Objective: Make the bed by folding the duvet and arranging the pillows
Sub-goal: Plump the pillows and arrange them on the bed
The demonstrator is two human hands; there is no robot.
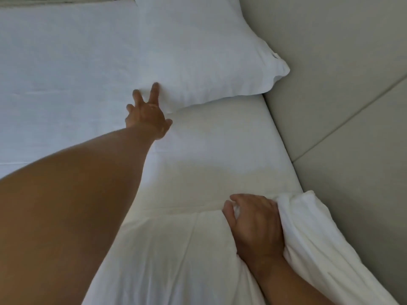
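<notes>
Left hand (146,116), fingers spread, touches the pillow's (198,53) near corner; right hand (253,225) clenches the duvet (308,227)

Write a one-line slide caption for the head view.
Left hand reaches to the white pillow while the right hand grips the bunched duvet.

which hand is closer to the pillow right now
Left. The left hand reaches out with its fingertips on the pillow's near edge. The right hand is well back from it, gripping the bunched duvet.
</notes>
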